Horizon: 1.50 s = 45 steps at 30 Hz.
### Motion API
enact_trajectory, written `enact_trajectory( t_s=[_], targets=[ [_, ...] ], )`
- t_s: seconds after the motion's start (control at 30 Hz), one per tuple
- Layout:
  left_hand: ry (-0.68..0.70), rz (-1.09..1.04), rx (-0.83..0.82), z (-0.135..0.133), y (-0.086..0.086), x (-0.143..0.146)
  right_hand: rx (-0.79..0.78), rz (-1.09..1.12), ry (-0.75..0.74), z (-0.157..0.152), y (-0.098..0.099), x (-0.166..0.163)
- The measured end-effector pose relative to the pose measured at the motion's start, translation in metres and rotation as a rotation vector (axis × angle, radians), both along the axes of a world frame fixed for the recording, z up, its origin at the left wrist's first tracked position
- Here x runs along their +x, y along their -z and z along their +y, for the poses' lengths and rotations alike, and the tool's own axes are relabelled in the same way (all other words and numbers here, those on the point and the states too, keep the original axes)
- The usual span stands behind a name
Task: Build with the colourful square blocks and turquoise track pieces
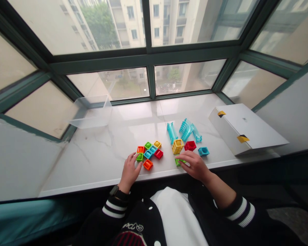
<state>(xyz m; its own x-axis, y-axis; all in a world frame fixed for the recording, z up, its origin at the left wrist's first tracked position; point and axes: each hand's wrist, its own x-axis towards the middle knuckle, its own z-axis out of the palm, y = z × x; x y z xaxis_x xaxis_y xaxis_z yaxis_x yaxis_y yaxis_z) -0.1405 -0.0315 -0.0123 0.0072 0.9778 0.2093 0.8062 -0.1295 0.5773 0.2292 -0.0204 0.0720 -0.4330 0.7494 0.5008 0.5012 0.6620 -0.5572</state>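
Setting: a window bay with dark green frames (149, 58) looks out on apartment towers, and a white marble-patterned desk (97, 153) runs along beneath it. On the desk's far left stands a transparent plastic tub (91, 112); at far right lies a white cardboard box (246, 128), angled, with yellow-and-black tape at two edges. Between them, toward the near edge, sit the toy pieces. Translucent blue track pieces (186, 130) lie in a loose group at the back, one curved and two straighter. In front of them, a yellow square-frame block (177, 146), a red block (190, 146) and a blue block (203, 151) stand apart from one another. Left of these, a tight cluster of multicoloured square-frame blocks (149, 153) lies with most pieces touching, an orange block (148, 164) at its near edge. Left hand (129, 172): open, fingers spread, fingertips just beside the cluster's near side, holding nothing; a black watch (114, 190) on the wrist. Right hand (195, 165): fingers extended, narrow posture, lying over a green block (179, 162) and partly hiding it; whether it grips the block, cannot tell.
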Motion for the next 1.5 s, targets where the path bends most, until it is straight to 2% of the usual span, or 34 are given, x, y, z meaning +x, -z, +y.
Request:
enact_trajectory(
  t_s=[0.2,0.33,0.43,0.53,0.63,0.77,1.1,1.5],
  targets=[
    [-0.046,0.008,-0.003,0.014,0.011,0.006,0.009,0.014,-0.059,-0.004,-0.005,-0.025],
    [-0.047,0.035,-0.007,0.019,0.014,0.01,-0.052,-0.033,-0.105,-0.002,-0.005,-0.041],
    [-0.059,0.076,-0.025,0.02,0.012,0.011,-0.143,-0.147,-0.123,0.002,0.0,-0.056],
    [-0.078,0.088,-0.058,0.02,0.008,0.012,-0.217,-0.329,-0.07,0.005,0.007,-0.073],
    [-0.092,0.07,-0.1,0.02,0.004,0.014,-0.255,-0.48,-0.018,0.007,0.015,-0.089],
    [-0.094,0.059,-0.118,0.019,0.0,0.017,-0.285,-0.566,-0.003,0.007,0.026,-0.105],
    [-0.079,0.094,-0.082,0.018,0.006,0.016,-0.379,-0.679,0.001,0.009,0.044,-0.114],
    [-0.03,0.136,-0.1,0.016,0.002,0.013,-0.378,-0.653,0.02,0.009,0.045,-0.113]
  ],
)
